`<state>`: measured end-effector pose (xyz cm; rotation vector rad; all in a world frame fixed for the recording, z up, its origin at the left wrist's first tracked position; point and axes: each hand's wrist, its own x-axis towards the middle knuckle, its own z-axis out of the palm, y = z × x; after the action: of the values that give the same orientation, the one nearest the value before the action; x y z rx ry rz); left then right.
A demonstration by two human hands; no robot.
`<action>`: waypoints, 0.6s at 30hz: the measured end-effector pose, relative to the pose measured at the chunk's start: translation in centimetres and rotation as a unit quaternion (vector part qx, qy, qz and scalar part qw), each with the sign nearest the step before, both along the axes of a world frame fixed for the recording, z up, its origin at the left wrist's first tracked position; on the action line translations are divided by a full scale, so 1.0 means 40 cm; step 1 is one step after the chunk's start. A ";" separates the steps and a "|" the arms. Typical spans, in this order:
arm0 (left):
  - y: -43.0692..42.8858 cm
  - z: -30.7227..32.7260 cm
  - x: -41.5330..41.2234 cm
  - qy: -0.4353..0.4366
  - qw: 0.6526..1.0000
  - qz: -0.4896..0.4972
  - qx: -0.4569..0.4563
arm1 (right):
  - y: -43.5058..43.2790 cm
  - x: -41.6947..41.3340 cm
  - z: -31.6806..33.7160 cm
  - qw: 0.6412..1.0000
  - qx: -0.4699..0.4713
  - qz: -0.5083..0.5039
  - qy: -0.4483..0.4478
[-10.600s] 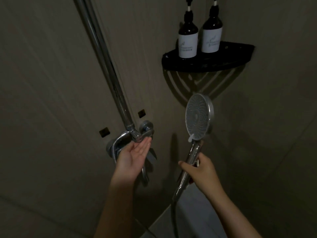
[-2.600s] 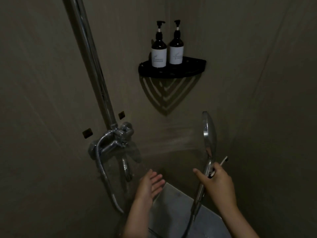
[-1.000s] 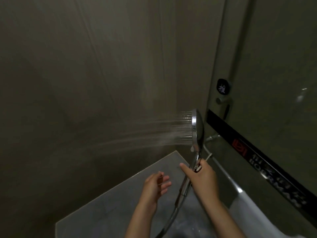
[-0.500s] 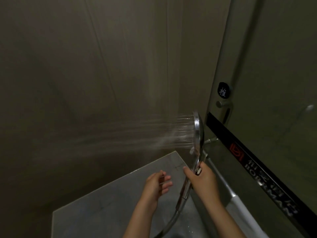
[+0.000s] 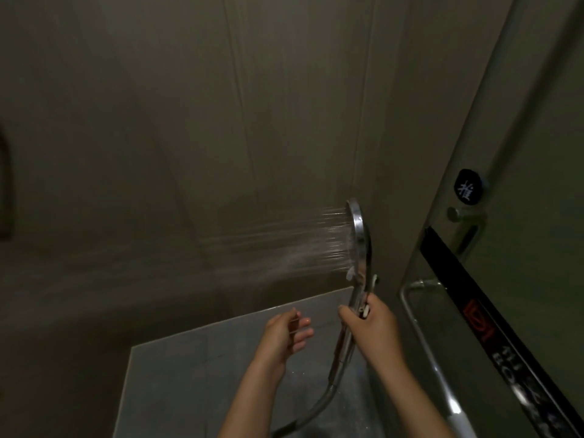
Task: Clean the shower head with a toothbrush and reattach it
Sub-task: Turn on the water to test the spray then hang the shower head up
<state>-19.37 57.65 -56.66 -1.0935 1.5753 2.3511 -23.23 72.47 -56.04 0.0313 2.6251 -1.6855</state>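
Note:
A chrome shower head [image 5: 358,238] stands upright and edge-on, its face turned left, spraying water leftward against the wall. My right hand [image 5: 371,324] grips its handle together with a white toothbrush [image 5: 370,290] that lies along the handle's right side. The metal hose [image 5: 316,406] curves down from the handle to the bottom edge. My left hand [image 5: 286,333] hovers left of the handle, below the spray, with loosely bent fingers and nothing in it.
A glass shower door [image 5: 512,248] with a black strip, a round black sign and a chrome towel bar [image 5: 420,317] stands close on the right. Tiled walls [image 5: 189,137] close in ahead and left. The grey floor [image 5: 202,374] lies below.
Over ten seconds the view swung right, away from the tap and shelf, and water came on. In the last second the spraying head and both hands barely moved.

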 end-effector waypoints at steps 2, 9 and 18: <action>0.002 -0.008 0.000 -0.005 1.000 0.010 -0.001 | 0.003 -0.017 -0.009 1.000 0.002 0.005 0.001; 0.004 -0.054 0.025 -0.042 0.999 0.023 0.004 | 0.029 -0.042 -0.028 0.999 0.023 -0.023 0.000; -0.027 -0.053 0.022 -0.041 0.999 0.018 0.006 | 0.037 -0.043 -0.028 0.998 0.045 -0.036 0.000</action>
<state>-18.50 56.59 -58.79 -1.2088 1.5256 2.3016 -24.96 73.95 -57.16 0.1278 2.7305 -1.5846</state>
